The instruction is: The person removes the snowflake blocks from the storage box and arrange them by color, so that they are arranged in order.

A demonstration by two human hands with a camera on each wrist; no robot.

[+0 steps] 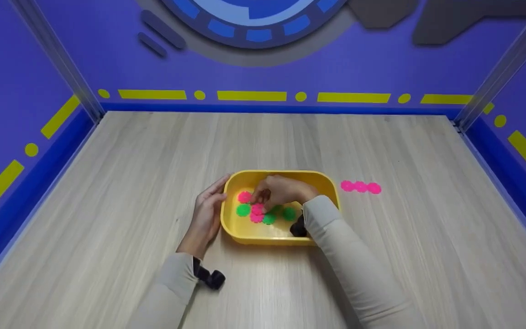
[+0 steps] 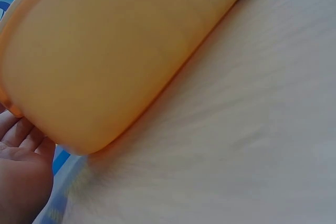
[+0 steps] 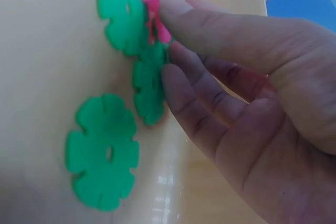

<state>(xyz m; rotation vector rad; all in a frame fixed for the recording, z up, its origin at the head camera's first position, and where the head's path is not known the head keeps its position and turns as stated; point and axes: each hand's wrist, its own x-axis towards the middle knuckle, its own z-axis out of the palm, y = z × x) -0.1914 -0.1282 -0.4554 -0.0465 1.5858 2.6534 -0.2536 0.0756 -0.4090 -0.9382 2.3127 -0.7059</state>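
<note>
A yellow plastic bin (image 1: 270,241) holds several pink and green notched building discs. My left hand (image 1: 207,214) rests along its left side, fingers fairly straight against the outer wall and thumb at the rim. In the left wrist view, its fingers (image 2: 21,132) touch the bin's outside (image 2: 121,51). My right hand (image 1: 281,189) reaches inside, thumb and fingers pinching a pink building disc (image 3: 164,19); its fingertips are partly hidden in the head view. Close by lie green building discs (image 3: 102,150) and another pink building disc (image 1: 244,197).
To the right of the bin, a row of three pink building discs (image 1: 360,186) lies on the wooden table (image 1: 427,256). Blue-purple panels (image 1: 263,77) with yellow marks stand around the back and sides. Both wrists carry a small black camera (image 1: 216,279).
</note>
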